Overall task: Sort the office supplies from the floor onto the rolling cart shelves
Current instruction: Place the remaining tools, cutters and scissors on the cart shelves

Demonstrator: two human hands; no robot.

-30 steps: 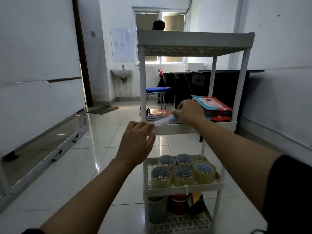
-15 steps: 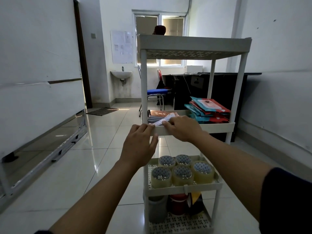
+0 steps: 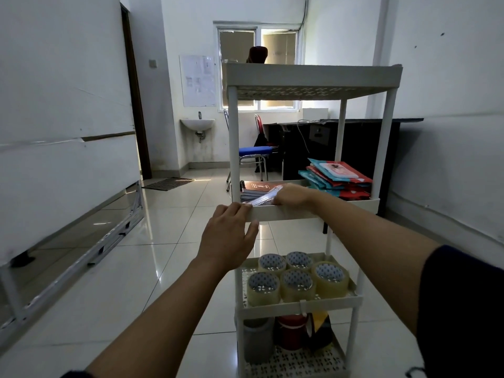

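My right hand [image 3: 291,194] covers the near end of a shiny, blurred item [image 3: 263,198] on the cart's second shelf [image 3: 283,212]; I can't tell what it is. The shelf's rim hides the lower notebooks [image 3: 257,188]. My left hand's fingertips [image 3: 240,207] merge with the rim. The containers [image 3: 289,332] on the bottom shelf sit in shadow, tops hidden. The picture's lower edge cuts off the cart's base.

Office room: desk [image 3: 341,137], chairs [image 3: 255,152], wall notice [image 3: 198,81], washbasin [image 3: 197,124]
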